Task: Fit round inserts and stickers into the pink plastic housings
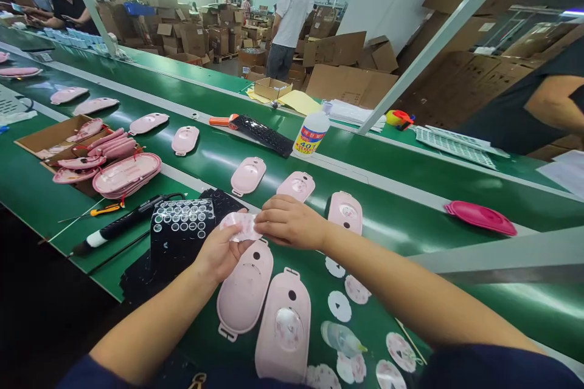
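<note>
Both my hands meet over the bench and hold a thin, pale pink printed piece [238,226], much like the loose discs nearby. My left hand [218,255] grips its lower left side with thumb and fingers. The fingers of my right hand [289,222] pinch its right edge. Below them lie two pink plastic shells: one with a bare recess [245,295], the other [269,358] with a round printed disc in its recess. Several loose round discs [340,306] and a translucent squeeze bottle [340,339] with a narrow tip rest to the right.
Black sticker sheets [182,228] and a black electric screwdriver [123,219] lie left, near a cardboard box [34,140] of pink parts. Several pink shells [249,175] line the green belt. A white 401 bottle [311,134] stands behind. A metal bar [502,255] crosses at right.
</note>
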Demonstrator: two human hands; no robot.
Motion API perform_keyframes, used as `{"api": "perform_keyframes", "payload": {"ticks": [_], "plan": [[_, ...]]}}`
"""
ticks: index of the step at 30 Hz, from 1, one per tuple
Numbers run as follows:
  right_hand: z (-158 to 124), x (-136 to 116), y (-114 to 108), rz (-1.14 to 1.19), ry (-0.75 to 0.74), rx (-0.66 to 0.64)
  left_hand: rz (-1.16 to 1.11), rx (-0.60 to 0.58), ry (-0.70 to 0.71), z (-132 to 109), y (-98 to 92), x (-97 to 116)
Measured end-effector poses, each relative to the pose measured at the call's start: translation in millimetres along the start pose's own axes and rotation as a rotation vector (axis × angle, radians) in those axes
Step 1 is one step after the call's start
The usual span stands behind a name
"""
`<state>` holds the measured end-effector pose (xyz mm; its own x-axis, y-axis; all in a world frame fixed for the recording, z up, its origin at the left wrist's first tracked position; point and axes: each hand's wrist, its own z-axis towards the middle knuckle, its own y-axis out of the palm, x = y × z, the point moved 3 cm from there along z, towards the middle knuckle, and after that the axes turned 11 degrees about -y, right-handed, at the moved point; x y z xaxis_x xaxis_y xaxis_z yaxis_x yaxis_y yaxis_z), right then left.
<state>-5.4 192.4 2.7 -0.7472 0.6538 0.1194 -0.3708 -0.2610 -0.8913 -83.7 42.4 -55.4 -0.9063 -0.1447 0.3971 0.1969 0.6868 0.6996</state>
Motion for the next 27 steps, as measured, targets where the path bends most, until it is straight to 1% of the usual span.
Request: {"api": "perform_keyframes", "payload": {"ticks": [2, 3, 4, 5, 7, 8, 9, 11, 13, 14, 16, 19, 21, 23, 27], "plan": [[0, 2, 2, 0.07, 0.028, -0.023, 0.007, 0.003, -0.007, 1, 0.0, 0], [-1, 7, 4, 0.151, 0.057, -0.032, 0.012, 0.009, -0.017, 2, -0.2, 0], [-4, 15, 8, 0.25, 0.136, -0.035, 0.016, 0.019, -0.026, 2, -0.6, 0], [-8, 27, 13, 0.343, 0.262, -0.034, 0.022, 0.03, -0.037, 1, -1.1, -1], [-21, 59, 26, 0.452, 0.585, -0.037, 0.035, 0.045, -0.057, 0, -2.0, -6], [-28, 77, 33, 0.45, 0.74, -0.045, 0.038, 0.047, -0.07, -1, -2.2, -9], [-35, 95, 40, 0.416, 0.865, -0.059, 0.039, 0.043, -0.084, -2, -2.2, -13], [-42, 126, 53, 0.316, 1.001, -0.103, 0.035, 0.027, -0.115, -6, -1.3, -21], [-43, 148, 65, 0.197, 1.096, -0.147, 0.027, 0.009, -0.138, -10, -0.1, -26], [-41, 154, 71, 0.133, 1.123, -0.163, 0.023, 0.001, -0.144, -12, 0.3, -27], [-33, 160, 81, 0.029, 1.131, -0.198, 0.009, -0.008, -0.14, -16, -0.1, -26], [-24, 154, 97, -0.029, 1.08, -0.302, -0.015, -0.01, -0.114, -20, -3.7, -21], [-24, 148, 104, -0.035, 1.042, -0.382, -0.028, -0.006, -0.111, -22, -7.2, -18], [-27, 142, 106, -0.039, 1.005, -0.445, -0.03, -0.003, -0.123, -22, -10.2, -18], [-35, 136, 100, -0.029, 0.947, -0.539, -0.023, -0.013, -0.148, -18, -12.2, -22]]}}
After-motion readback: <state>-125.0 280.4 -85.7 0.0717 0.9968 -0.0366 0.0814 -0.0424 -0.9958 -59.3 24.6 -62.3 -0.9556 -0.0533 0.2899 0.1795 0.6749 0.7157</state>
